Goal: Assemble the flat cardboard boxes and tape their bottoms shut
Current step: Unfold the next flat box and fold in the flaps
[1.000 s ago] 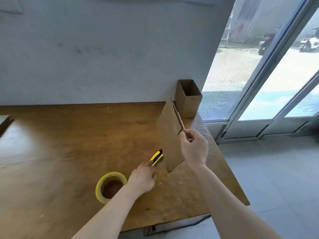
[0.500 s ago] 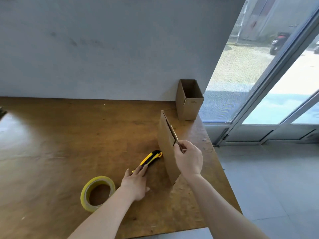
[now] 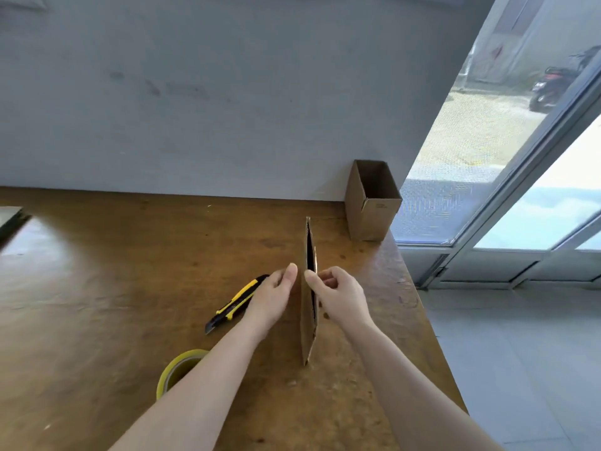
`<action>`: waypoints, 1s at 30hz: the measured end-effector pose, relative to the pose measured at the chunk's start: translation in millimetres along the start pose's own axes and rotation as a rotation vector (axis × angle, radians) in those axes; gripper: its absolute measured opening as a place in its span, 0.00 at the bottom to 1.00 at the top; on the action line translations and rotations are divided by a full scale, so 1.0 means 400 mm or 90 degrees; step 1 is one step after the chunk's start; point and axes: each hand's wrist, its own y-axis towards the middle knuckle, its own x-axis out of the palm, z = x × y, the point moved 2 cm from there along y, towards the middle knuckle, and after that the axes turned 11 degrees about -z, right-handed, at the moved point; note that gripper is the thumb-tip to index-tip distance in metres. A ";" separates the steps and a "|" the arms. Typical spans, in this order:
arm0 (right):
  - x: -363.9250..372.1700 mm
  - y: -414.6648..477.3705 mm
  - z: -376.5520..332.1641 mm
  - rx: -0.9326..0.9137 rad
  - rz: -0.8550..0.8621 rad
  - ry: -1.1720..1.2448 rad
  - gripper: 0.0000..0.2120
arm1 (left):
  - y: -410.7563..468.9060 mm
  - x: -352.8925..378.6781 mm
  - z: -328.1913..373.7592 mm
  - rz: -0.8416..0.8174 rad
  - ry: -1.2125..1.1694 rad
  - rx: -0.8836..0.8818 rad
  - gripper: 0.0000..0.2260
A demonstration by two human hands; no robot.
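Standing on edge, flattened brown box (image 3: 305, 327) (slit barely parted), right hand (image 3: 341, 297) pinching its rim, left hand (image 3: 273, 294) relaxed, empty

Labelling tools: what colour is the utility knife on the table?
Yellow and black; the utility knife shows best in the head view.

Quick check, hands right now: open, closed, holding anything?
Left hand: open, loosely curled, holding nothing, just beside the flat box.
Right hand: pinching the flat box's upper edge.
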 end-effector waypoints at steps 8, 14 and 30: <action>-0.042 0.018 -0.005 -0.016 -0.119 0.021 0.10 | 0.007 0.042 0.080 0.072 0.023 -0.062 0.21; -0.063 0.020 -0.004 -0.026 -0.174 0.068 0.10 | 0.002 0.041 0.122 0.115 0.128 -0.062 0.12; -0.141 0.030 -0.009 -0.057 -0.084 -0.128 0.28 | -0.083 -0.027 0.077 0.204 0.361 -0.143 0.13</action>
